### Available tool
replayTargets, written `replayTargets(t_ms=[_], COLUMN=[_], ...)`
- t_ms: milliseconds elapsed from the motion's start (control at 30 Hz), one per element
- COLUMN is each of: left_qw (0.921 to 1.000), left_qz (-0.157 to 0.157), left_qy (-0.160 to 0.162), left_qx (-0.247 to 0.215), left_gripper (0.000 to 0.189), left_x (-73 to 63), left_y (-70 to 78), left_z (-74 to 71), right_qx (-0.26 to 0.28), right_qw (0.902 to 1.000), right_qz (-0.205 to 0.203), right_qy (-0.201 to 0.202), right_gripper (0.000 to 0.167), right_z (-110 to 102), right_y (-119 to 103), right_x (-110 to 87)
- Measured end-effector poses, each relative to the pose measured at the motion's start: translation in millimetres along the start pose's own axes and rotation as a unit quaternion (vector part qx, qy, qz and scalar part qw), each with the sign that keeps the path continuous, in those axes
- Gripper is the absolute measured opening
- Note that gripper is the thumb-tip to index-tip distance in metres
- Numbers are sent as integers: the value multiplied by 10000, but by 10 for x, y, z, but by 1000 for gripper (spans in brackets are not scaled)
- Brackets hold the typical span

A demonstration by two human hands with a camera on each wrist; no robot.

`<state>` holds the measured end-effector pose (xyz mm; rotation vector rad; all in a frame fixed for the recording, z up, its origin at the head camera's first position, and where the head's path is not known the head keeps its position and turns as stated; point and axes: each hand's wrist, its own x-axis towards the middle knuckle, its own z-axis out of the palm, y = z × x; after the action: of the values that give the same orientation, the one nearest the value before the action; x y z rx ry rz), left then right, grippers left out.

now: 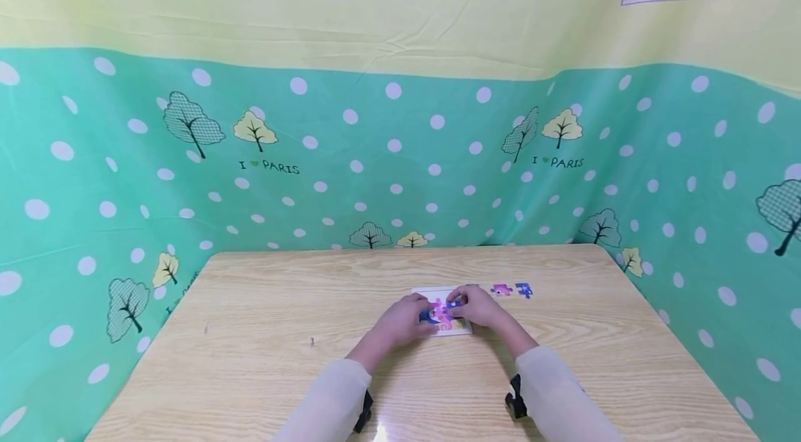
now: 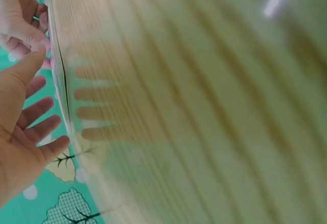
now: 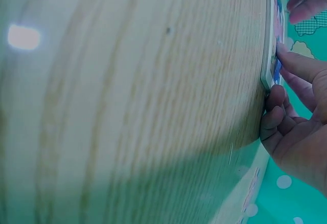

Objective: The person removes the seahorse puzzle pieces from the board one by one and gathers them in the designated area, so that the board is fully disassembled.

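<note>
A small white-rimmed puzzle board [image 1: 432, 289] lies on the table, with pink and blue jigsaw pieces in it. My left hand [image 1: 405, 320] is at the board's left side. Its thumb touches the puzzle, while the other fingers spread loosely, as the left wrist view shows [image 2: 25, 117]. From the right, my right hand [image 1: 480, 307] reaches over the board. Thumb and forefinger pinch a blue puzzle piece [image 3: 277, 71] at the board's surface, with the remaining fingers curled beside the rim. Both hands partly cover the picture.
Right of the board lie a pink puzzle piece [image 1: 501, 290] and a blue one [image 1: 524, 290]. The wood-grain table [image 1: 263, 345] carries a tiny dark speck [image 1: 312, 341] left of the hands. A green and yellow printed curtain [image 1: 400, 129] encloses the back and sides.
</note>
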<state>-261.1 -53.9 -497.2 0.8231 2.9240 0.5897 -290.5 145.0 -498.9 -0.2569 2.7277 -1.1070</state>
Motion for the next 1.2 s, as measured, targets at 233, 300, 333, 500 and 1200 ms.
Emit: replayTargets(t_ms=[233, 300, 333, 500, 1200], left_qw=[9980, 9976, 9974, 9967, 9974], left_qz=[405, 443, 461, 452, 340], left_qy=[-92, -133, -147, -202, -220], left_qx=[466, 510, 526, 646, 592], left_gripper=[40, 41, 41, 43, 41], left_x=[32, 32, 30, 20, 23], left_y=[55, 58, 60, 70, 109], left_z=[46, 59, 62, 54, 73], right_qx=[111, 139, 152, 142, 186], right_qw=[9999, 9998, 9998, 9999, 9996], right_qz=[95, 103, 98, 66, 212], right_qy=[-37, -52, -55, -50, -29], right_gripper=[19, 19, 20, 20, 23], right_z=[11, 8, 7, 6, -47], right_y=[4, -2, -3, -12, -6], right_x=[-3, -11, -12, -6, -43])
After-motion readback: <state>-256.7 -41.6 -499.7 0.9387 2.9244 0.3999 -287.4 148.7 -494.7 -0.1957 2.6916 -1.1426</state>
